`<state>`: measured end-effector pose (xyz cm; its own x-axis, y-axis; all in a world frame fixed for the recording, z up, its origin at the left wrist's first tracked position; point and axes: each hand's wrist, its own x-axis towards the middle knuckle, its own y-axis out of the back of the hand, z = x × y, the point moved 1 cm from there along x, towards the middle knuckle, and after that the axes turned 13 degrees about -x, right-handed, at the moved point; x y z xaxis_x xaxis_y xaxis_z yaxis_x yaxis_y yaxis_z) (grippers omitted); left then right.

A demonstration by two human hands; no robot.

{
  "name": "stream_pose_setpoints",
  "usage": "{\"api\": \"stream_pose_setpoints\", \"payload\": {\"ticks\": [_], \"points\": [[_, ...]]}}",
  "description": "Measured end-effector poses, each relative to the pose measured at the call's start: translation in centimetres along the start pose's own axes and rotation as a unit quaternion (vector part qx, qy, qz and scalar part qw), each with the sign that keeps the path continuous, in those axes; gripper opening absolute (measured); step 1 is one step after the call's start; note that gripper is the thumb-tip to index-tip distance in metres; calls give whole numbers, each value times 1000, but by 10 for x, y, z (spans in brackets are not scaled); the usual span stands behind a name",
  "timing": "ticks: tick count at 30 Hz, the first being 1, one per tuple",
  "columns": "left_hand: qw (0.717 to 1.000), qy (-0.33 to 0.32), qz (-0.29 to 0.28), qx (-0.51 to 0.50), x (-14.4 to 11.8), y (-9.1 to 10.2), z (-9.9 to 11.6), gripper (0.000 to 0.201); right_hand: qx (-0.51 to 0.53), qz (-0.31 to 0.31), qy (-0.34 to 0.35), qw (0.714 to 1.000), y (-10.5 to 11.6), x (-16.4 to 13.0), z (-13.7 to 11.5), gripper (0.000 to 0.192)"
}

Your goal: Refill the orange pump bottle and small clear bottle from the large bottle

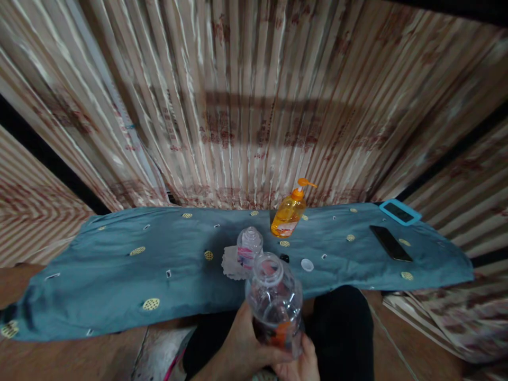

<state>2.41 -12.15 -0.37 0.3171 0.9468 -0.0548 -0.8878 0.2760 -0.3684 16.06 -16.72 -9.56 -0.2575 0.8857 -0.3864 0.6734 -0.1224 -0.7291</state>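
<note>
In the head view, low in the middle of the frame, we see our left hand (242, 346) wrapped around a clear plastic bottle (275, 301) with its mouth open. Our right hand (299, 362) closes on its base from below. Just above it, a smaller bottle (249, 247) stands on the teal cloth (119, 270). A white cap (307, 264) lies to the right, and an orange pump bottle (289, 212) stands higher up.

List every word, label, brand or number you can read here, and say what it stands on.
No text can be read.
Clear bottle in both hands: orange and dark label, blurred.
Smaller clear bottle on the blue cloth: pink label, too blurred.
Orange pump bottle: white and red label, too small.
Curtain: red marks, unreadable.
Two phones: dark screens.
</note>
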Motion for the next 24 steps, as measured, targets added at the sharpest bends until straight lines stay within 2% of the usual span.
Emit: {"api": "stream_pose_setpoints", "payload": {"ticks": [2,4,6,7,8,10,12,17,20,24], "points": [[997,-80,8,8,4,13,-5,105,8,12,-1,1000,-5,-4,-10,47],[990,-138,30,-4,11,32,-8,91,13,24,0,1000,-5,-6,-21,49],[978,-190,92,2,25,54,-7,71,15,38,5,999,0,-6,-32,52],[970,-203,131,17,34,65,-6,68,15,47,10,999,5,-5,-36,52],[966,-201,157,40,44,75,-4,75,14,58,17,998,9,-3,-41,50],[966,-179,167,82,65,90,-1,98,12,84,37,996,18,-1,-48,43],[973,-150,141,103,85,98,0,112,8,116,61,991,24,1,-55,38],[986,-119,71,90,119,100,-10,121,-17,178,99,979,20,1,-68,40],[994,-88,45,52,128,99,-21,107,-36,209,106,972,11,1,-74,44],[994,-86,49,37,129,97,-27,82,-53,232,111,965,1,1,-77,46]]}}
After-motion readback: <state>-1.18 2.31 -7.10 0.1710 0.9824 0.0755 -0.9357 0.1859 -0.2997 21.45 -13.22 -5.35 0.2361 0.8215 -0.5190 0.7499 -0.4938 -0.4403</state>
